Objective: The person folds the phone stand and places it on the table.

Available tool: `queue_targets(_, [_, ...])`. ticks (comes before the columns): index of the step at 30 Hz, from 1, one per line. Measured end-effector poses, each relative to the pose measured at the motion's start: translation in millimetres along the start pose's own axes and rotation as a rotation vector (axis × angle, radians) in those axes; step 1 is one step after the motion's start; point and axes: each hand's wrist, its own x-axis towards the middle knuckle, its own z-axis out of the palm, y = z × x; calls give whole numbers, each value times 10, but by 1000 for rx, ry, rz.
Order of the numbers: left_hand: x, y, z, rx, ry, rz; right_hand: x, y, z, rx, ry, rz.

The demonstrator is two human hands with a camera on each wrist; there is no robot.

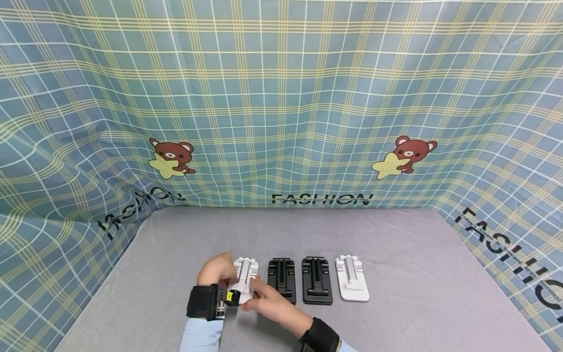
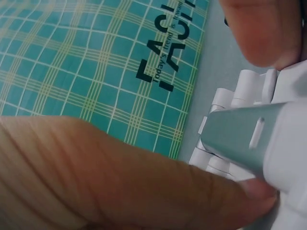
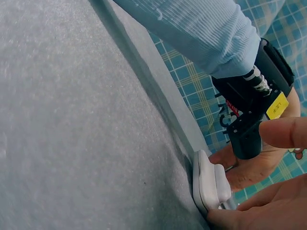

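Observation:
A white folding phone stand (image 1: 245,275) lies folded between both hands, at the left end of a row of stands on the grey cloth. My left hand (image 1: 215,270) grips it from the left; the left wrist view shows the thumb (image 2: 230,196) along one side of its arm and a finger (image 2: 264,38) near the other side. From the right and the near end, my right hand (image 1: 277,305) holds its edge. In the right wrist view the white stand (image 3: 207,182) appears edge-on, close over the cloth, with fingertips of both hands at it.
Right of the held stand lie two black phone stands, one (image 1: 288,276) partly behind my right hand and another (image 1: 316,281) beside it. A second white phone stand (image 1: 353,279) ends the row. A plaid curtain (image 1: 281,107) surrounds the grey-covered table (image 1: 396,239) at the back and sides.

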Motion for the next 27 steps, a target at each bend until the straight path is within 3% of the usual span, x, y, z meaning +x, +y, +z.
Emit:
queue_targets(9, [-8, 6, -2, 40, 23, 5, 27, -1, -39, -21, -26, -24])
queue_targets(17, [-62, -48, -108, 6, -8, -52, 25, -41, -170, -61, -54, -6])
queue_targets(20, [-101, 6, -197, 35, -18, -32, -57, -98, -355, -134, -73, -27])
queue_targets(23, [-120, 106, -332, 129, 14, 16, -140, -150, -644, -256, -79, -95])
queue_targets(27, [-101, 248, -474, 207, 191, 171, -247, -188, -1098, -422, -12, -145])
